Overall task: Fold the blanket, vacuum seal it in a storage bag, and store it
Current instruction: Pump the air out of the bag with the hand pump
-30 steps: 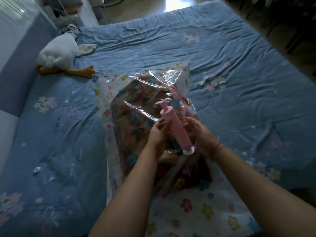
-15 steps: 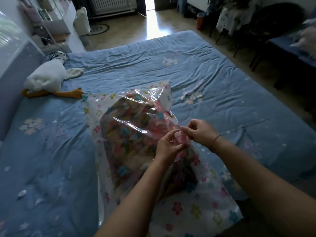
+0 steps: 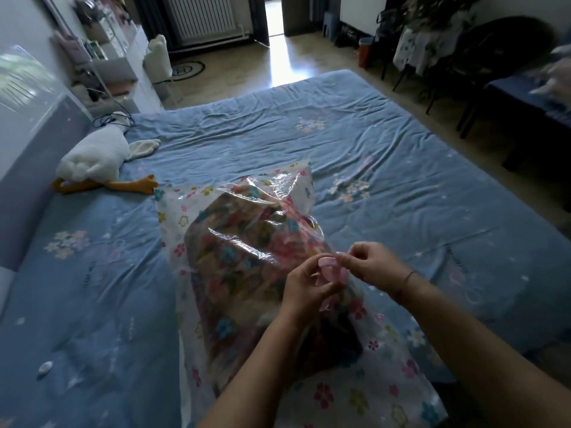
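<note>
- Across the middle of the bed [image 3: 401, 143] lies the storage bag [image 3: 340, 396], glossy clear plastic with a white printed backing scattered with small pink, yellow, blue and green flowers.
- Look at that film: it is crinkled and catching the light, and its far end rises off the bed in a loose, wrinkled peak.
- Inside the bag sits the blanket [image 3: 234, 257], a thick folded block of soft-looking fabric in a busy floral pattern of pink, teal and tan, with the plastic draped over it.
- Now the hands, both meeting on top of the bag at its right side, above the blanket.
- Left hand [image 3: 304, 285]: fingers curled, cupping a small pink plastic piece [image 3: 327, 263], smooth and rounded; its exact form is hard to make out.
- Right hand [image 3: 370, 262]: thumb and fingertips drawn together in a pinch at the same pink piece, the other fingers tucked in. A thin dark wristband [image 3: 407, 278] circles that wrist.
- Under it all, the sheet [image 3: 92, 288] is a rumpled blue cotton-like fabric with pale flower clusters.
- Over at the far left, a plush goose [image 3: 92, 156], fuzzy white with orange feet, lies on the sheet near a dark cord [image 3: 111, 118].
- Near left, a small white oval piece [image 3: 45, 367] rests on the sheet, well apart from the bag.
- Back wall: a ribbed radiator [image 3: 200, 17].
</note>
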`<state>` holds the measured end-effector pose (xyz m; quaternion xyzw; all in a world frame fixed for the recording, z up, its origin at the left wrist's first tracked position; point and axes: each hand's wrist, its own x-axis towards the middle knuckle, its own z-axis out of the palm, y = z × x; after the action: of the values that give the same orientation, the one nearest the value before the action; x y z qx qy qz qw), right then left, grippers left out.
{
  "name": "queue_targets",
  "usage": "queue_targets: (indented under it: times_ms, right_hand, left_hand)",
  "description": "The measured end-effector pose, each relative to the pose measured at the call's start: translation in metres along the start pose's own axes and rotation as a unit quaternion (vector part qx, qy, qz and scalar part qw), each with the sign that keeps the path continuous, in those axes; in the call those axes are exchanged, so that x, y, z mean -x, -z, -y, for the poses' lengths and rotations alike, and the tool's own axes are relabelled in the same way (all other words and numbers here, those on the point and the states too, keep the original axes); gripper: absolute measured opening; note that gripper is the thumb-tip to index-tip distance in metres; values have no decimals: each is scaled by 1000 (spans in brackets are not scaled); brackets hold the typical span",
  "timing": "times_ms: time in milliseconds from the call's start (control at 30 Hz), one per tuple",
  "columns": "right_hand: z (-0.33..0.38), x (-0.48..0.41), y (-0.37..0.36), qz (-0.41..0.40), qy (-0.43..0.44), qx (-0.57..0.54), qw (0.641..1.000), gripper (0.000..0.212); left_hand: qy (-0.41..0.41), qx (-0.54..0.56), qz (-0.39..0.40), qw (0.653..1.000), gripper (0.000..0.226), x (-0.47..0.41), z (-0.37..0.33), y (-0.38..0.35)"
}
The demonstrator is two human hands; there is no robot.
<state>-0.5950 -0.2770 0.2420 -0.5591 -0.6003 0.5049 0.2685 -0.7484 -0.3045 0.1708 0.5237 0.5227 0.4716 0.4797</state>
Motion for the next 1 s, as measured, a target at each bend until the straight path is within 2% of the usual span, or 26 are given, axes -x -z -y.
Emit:
queue_targets:
  times_ms: [33, 100, 167, 200, 233, 300, 367, 433, 533, 600, 667, 767, 833, 933, 1000]
  right_hand:
    - [11, 3, 4, -6, 41, -3, 999, 34]
    - [47, 13, 16, -4, 117, -122, 986, 35]
    - [74, 20, 29, 22, 161, -234, 959, 30]
    - [73, 20, 31, 26, 168, -248, 954, 29]
    - [64, 18, 28, 22, 158, -233, 959, 30]
    - [32, 13, 12, 17, 98, -135, 986, 35]
    - [6, 10, -2, 44, 36, -49, 997, 34]
    - [11, 9, -2, 45, 69, -31, 996, 34]
    - [54, 13, 17, 18, 184, -159, 970, 49]
    - [65, 12, 24, 19, 226, -207, 952, 49]
    - [46, 10, 14, 14, 189, -164, 968, 47]
    - [3, 8, -4, 17, 64, -20, 998, 39]
    - [10, 12, 0, -4, 98, 23, 995, 37]
    - [65, 25, 24, -18, 224, -116, 967, 40]
    - [82, 27, 32, -7, 270, -184, 945, 33]
  left_hand:
    - [9, 1, -4, 1000, 51, 0, 2, 2]
    - [26, -3, -11, 1000, 55, -2, 6, 6]
    - [30, -3, -13, 999, 56, -1, 7, 8]
    - [29, -2, -14, 999, 55, -1, 5, 8]
    - [24, -1, -16, 1000, 54, -1, 3, 7]
    - [14, -6, -13, 1000, 51, 0, 1, 7]
    - [6, -15, -4, 1000, 47, 2, 2, 8]
    - [11, -9, -7, 1000, 52, 4, 5, 11]
    - [23, -13, -15, 1000, 57, 3, 8, 14]
    - [27, -17, -18, 999, 58, 4, 7, 12]
    - [28, -10, -32, 999, 58, 6, 4, 8]
    - [15, 0, -21, 1000, 51, 9, 0, 5]
    - [8, 9, -20, 1000, 53, 9, -3, 6]
    - [19, 5, -29, 999, 57, 6, -5, 7]
    - [21, -2, -29, 999, 57, 6, -7, 5]
